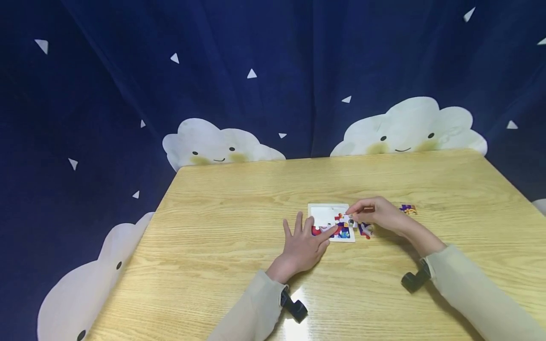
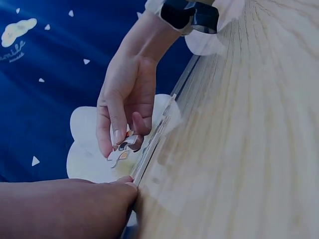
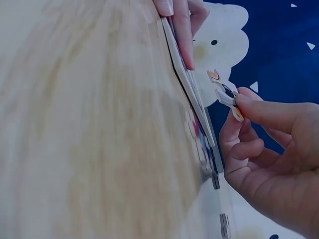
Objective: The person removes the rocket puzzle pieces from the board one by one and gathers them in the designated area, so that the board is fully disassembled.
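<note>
A small white-framed jigsaw puzzle (image 1: 328, 205) lies on the table, with colourful pieces along its lower and right parts and bare white board at the upper left. My left hand (image 1: 302, 248) rests on its lower edge, fingers spread, the index finger reaching over the fitted pieces. Between thumb and fingertips, my right hand (image 1: 381, 216) pinches a puzzle piece (image 3: 227, 94) with white, dark and orange printing. In the right wrist view this piece is tilted and raised above the board. Just right of the frame, below the right hand, lies a loose purple-and-white puzzle piece (image 1: 366, 230).
Farther right on the wooden table (image 1: 239, 203) lies another purple-and-orange puzzle piece (image 1: 408, 209). A dark blue curtain (image 1: 273, 94) with white triangles and clouds hangs behind the table's far edge. Each wrist wears a black camera mount (image 1: 294, 307).
</note>
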The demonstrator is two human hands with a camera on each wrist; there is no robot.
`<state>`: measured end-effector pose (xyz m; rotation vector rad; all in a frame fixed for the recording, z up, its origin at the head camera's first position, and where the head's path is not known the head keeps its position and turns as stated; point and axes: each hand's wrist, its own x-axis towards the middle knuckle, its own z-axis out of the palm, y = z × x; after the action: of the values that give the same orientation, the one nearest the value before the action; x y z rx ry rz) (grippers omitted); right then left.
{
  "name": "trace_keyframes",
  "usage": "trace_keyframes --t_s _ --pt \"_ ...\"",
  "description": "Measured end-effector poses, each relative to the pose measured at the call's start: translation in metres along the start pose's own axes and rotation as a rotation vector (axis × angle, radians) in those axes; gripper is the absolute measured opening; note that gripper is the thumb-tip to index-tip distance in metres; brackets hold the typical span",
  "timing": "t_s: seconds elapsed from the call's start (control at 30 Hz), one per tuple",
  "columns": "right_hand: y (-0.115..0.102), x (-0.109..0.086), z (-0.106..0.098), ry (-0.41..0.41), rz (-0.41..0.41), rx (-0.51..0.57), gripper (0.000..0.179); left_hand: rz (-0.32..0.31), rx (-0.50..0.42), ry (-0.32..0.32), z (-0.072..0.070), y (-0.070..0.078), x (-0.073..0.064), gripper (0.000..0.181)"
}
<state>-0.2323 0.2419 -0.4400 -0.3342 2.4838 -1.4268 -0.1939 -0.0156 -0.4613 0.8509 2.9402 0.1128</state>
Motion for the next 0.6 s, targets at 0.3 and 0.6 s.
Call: trace_keyframes --t_s 0.3,0.6 --pt "0.008 -0.013 -0.010 0.023 -0.004 -0.033 0.026 0.009 -0.003 0.014 0.000 0.000 -0.001 0.044" --pt "0.013 -0.025 -0.021 0.025 0.015 -0.061 0.026 0.015 -0.005 0.022 0.001 -0.001 0.000 0.044"
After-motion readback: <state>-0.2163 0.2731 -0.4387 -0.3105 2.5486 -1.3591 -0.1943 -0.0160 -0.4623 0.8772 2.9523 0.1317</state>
